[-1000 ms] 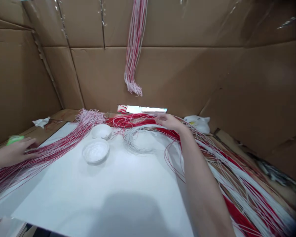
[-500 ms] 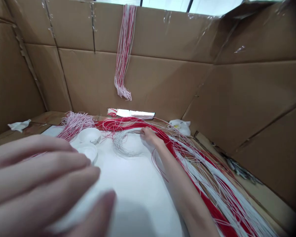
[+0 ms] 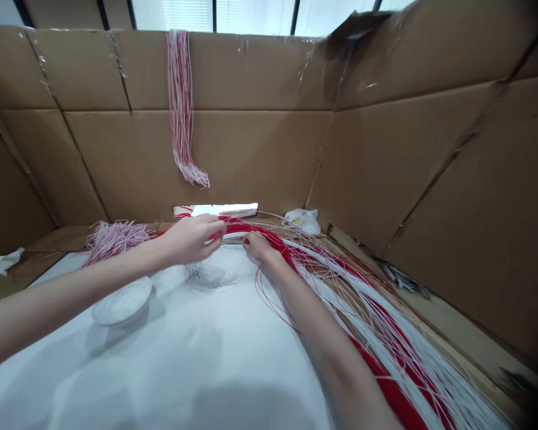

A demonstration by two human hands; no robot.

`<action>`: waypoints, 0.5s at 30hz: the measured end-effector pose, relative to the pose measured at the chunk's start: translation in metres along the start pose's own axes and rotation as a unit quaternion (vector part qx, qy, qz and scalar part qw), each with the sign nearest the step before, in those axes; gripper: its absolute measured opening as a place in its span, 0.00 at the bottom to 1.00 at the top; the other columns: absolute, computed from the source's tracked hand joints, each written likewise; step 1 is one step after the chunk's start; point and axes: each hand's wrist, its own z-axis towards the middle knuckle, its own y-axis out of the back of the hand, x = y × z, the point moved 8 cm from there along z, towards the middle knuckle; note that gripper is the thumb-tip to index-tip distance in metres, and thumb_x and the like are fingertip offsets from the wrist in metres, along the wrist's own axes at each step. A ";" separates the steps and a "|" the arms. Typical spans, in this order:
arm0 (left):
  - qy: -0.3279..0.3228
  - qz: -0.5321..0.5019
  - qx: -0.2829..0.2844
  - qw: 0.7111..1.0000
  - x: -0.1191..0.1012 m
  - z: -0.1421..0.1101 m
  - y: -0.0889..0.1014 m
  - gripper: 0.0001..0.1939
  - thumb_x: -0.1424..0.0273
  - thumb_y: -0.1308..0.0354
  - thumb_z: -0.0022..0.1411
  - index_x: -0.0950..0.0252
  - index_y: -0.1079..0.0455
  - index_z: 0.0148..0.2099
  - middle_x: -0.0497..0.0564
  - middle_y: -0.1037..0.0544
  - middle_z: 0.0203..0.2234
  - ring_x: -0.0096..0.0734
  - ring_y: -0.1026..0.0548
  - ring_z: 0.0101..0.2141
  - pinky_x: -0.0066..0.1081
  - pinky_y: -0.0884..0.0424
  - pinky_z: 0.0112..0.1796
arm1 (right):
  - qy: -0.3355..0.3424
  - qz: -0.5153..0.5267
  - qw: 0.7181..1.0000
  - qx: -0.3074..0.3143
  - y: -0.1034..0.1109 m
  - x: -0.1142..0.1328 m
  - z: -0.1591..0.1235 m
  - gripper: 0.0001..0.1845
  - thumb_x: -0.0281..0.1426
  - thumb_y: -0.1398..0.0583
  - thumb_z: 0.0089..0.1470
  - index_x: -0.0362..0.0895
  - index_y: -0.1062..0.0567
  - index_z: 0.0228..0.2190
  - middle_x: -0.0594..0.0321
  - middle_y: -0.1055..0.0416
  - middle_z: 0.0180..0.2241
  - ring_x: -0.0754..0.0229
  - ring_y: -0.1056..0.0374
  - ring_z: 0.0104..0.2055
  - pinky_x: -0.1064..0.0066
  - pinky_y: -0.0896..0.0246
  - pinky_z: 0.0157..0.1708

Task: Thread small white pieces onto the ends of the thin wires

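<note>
Red strands (image 3: 273,240) — hands (image 3: 198,239) (image 3: 256,245) curled close, grip unclear; white dish (image 3: 122,304) left, plastic bag (image 3: 303,221) right, cardboard (image 3: 255,149) behind.

Peering forward and down from the wearer's head, a single wide view, straight out along both forearms (image 3: 323,337)! Catching the left hand (image 3: 197,239) and the right hand (image 3: 257,245) together at middle range. Taking in white tabletop (image 3: 183,352) on the near side of the hands, meeting cardboard wall (image 3: 255,149) nearly square-on beyond them, and reaching bright windows (image 3: 251,17) high above.
</note>
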 end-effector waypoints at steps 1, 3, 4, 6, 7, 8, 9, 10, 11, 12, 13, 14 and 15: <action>-0.003 0.009 0.024 1.000 0.001 0.014 -0.010 0.13 0.64 0.46 0.65 0.65 0.29 0.48 0.54 0.25 0.44 0.39 0.28 0.45 0.39 0.30 0.45 | 0.000 0.000 1.000 -0.004 0.000 -0.001 0.000 0.16 0.37 0.42 0.62 0.42 0.30 0.49 0.55 0.32 0.49 0.56 0.31 0.47 0.58 0.32 0.46; 0.005 0.028 0.081 0.996 0.010 0.041 -0.035 0.12 0.65 0.44 0.65 0.69 0.29 0.45 0.56 0.25 0.41 0.36 0.26 0.41 0.39 0.28 0.43 | -0.001 -0.003 1.000 -0.015 0.001 -0.002 0.000 0.16 0.36 0.41 0.62 0.41 0.30 0.49 0.55 0.32 0.49 0.55 0.31 0.47 0.58 0.32 0.46; 0.016 0.036 0.109 0.993 0.018 0.053 -0.049 0.13 0.64 0.43 0.65 0.69 0.29 0.46 0.54 0.25 0.41 0.35 0.26 0.40 0.39 0.27 0.42 | -0.002 -0.005 1.000 -0.021 0.001 -0.002 0.000 0.16 0.36 0.41 0.62 0.41 0.30 0.49 0.55 0.32 0.49 0.55 0.31 0.47 0.57 0.32 0.46; 0.043 0.050 0.149 0.987 0.036 0.070 -0.074 0.14 0.64 0.44 0.66 0.68 0.31 0.49 0.54 0.25 0.43 0.35 0.25 0.41 0.39 0.25 0.42 | -0.004 -0.010 0.999 -0.033 0.001 -0.003 0.001 0.17 0.36 0.41 0.62 0.41 0.30 0.49 0.55 0.32 0.49 0.55 0.31 0.48 0.57 0.32 0.47; 0.055 0.054 0.162 0.984 0.044 0.075 -0.085 0.14 0.64 0.44 0.66 0.67 0.31 0.50 0.55 0.26 0.45 0.35 0.25 0.41 0.40 0.25 0.42 | -0.006 -0.012 0.999 -0.037 0.000 -0.003 0.001 0.17 0.36 0.41 0.62 0.41 0.30 0.49 0.55 0.32 0.50 0.55 0.32 0.48 0.57 0.32 0.47; 0.066 0.056 0.172 0.981 0.051 0.079 -0.095 0.15 0.65 0.44 0.66 0.67 0.31 0.51 0.55 0.26 0.45 0.36 0.25 0.42 0.40 0.25 0.43 | -0.007 -0.014 0.999 -0.039 -0.001 -0.003 0.001 0.16 0.36 0.41 0.62 0.41 0.30 0.49 0.55 0.32 0.50 0.55 0.32 0.48 0.57 0.32 0.47; 0.076 0.056 0.178 0.979 0.058 0.082 -0.104 0.15 0.65 0.43 0.66 0.67 0.32 0.51 0.55 0.26 0.46 0.37 0.25 0.43 0.41 0.25 0.43 | -0.008 -0.016 0.999 -0.039 -0.003 -0.004 0.002 0.16 0.36 0.41 0.62 0.41 0.30 0.49 0.55 0.32 0.50 0.55 0.32 0.48 0.57 0.32 0.47; 0.085 0.054 0.182 0.978 0.063 0.083 -0.111 0.15 0.65 0.43 0.66 0.67 0.32 0.52 0.55 0.27 0.47 0.38 0.25 0.44 0.41 0.26 0.43 | -0.010 -0.017 0.999 -0.038 -0.005 -0.004 0.003 0.16 0.36 0.42 0.62 0.42 0.30 0.49 0.55 0.32 0.50 0.55 0.32 0.48 0.57 0.32 0.47; 0.093 0.051 0.183 0.977 0.068 0.084 -0.116 0.16 0.65 0.43 0.65 0.66 0.32 0.52 0.55 0.27 0.47 0.39 0.26 0.45 0.41 0.26 0.44 | -0.011 -0.019 0.999 -0.036 -0.007 -0.004 0.004 0.16 0.36 0.42 0.62 0.42 0.30 0.49 0.56 0.32 0.49 0.55 0.31 0.48 0.57 0.32 0.47; 0.101 0.047 0.184 0.977 0.071 0.085 -0.121 0.16 0.65 0.43 0.65 0.66 0.32 0.52 0.55 0.27 0.47 0.39 0.26 0.45 0.41 0.26 0.44 | -0.012 -0.020 0.999 -0.034 -0.009 -0.003 0.005 0.16 0.36 0.42 0.63 0.42 0.30 0.49 0.56 0.32 0.49 0.56 0.31 0.47 0.57 0.32 0.47; 0.107 0.043 0.183 0.976 0.073 0.085 -0.123 0.16 0.65 0.43 0.65 0.66 0.32 0.52 0.55 0.27 0.48 0.39 0.26 0.45 0.41 0.26 0.44 | -0.012 -0.020 0.999 -0.032 -0.010 -0.002 0.005 0.16 0.36 0.42 0.63 0.42 0.30 0.49 0.56 0.32 0.49 0.56 0.31 0.47 0.57 0.32 0.47; 0.113 0.039 0.181 0.976 0.075 0.085 -0.125 0.16 0.65 0.43 0.65 0.66 0.32 0.52 0.55 0.27 0.48 0.39 0.26 0.45 0.41 0.26 0.44 | -0.012 -0.020 0.999 -0.030 -0.011 -0.001 0.006 0.16 0.36 0.42 0.63 0.42 0.30 0.49 0.56 0.32 0.49 0.56 0.31 0.47 0.58 0.32 0.46; 0.119 0.036 0.179 0.976 0.076 0.086 -0.126 0.16 0.65 0.43 0.65 0.66 0.32 0.52 0.55 0.27 0.48 0.39 0.26 0.45 0.41 0.26 0.44 | -0.010 -0.019 0.999 -0.030 -0.012 0.001 0.006 0.16 0.36 0.42 0.63 0.42 0.30 0.49 0.56 0.31 0.49 0.56 0.31 0.47 0.58 0.32 0.46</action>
